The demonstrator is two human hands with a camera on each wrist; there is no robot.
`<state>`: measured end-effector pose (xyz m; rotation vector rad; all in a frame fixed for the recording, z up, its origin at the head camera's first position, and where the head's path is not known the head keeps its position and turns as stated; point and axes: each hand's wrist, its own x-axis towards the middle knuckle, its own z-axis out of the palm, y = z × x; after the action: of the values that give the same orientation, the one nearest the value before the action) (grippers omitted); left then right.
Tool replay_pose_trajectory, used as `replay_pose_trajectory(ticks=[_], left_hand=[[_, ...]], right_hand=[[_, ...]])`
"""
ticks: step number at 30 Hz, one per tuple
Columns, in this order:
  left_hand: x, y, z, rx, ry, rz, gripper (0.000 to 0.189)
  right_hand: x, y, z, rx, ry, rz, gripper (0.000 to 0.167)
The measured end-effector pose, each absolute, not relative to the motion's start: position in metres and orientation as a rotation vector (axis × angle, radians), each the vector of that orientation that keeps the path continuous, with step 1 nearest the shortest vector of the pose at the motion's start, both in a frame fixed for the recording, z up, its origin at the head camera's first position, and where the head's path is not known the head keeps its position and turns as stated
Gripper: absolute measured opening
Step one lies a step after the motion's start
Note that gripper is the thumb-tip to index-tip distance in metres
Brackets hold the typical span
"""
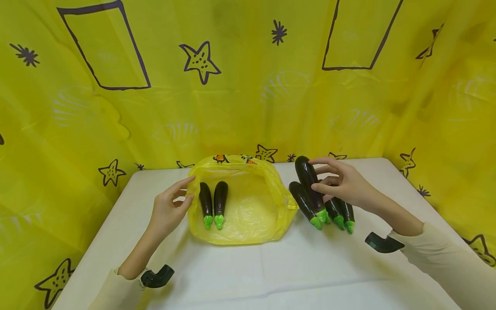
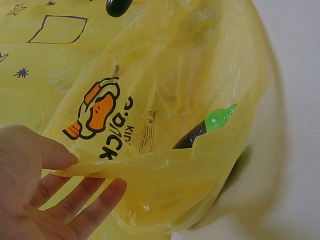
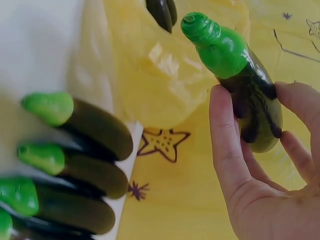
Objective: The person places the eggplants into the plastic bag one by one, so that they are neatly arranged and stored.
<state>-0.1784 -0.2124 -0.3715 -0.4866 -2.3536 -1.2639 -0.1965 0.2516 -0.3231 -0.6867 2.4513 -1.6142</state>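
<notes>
A yellow plastic bag (image 1: 248, 215) lies with its mouth spread toward me, two dark eggplants with green stems (image 1: 221, 198) side by side in its left part. My left hand (image 1: 168, 209) pinches the left rim; the left wrist view shows thumb and fingers at the edge of the plastic (image 2: 150, 170), beside a printed duck. To the right of the bag, my right hand (image 1: 345, 185) grips another eggplant (image 1: 306, 174) between thumb and fingers. In the right wrist view, this eggplant (image 3: 255, 95) is raised, its green stem end toward the camera.
Several more eggplants (image 3: 90, 170) lie in a row under and beside my right hand. Everything rests on a white-covered table (image 1: 232, 275). A yellow curtain (image 1: 240, 107) with dark star drawings surrounds the back and sides.
</notes>
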Motion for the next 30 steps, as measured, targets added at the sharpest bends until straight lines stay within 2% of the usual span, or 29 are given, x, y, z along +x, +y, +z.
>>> replay_pose_trajectory(ticks=[30], left_hand=[[-0.178, -0.21, -0.373, -0.52, -2.34, -1.273, 0.051]], right_hand=[[-0.189, 0.174, -0.335, -0.752, 2.248, -1.693, 0.058]])
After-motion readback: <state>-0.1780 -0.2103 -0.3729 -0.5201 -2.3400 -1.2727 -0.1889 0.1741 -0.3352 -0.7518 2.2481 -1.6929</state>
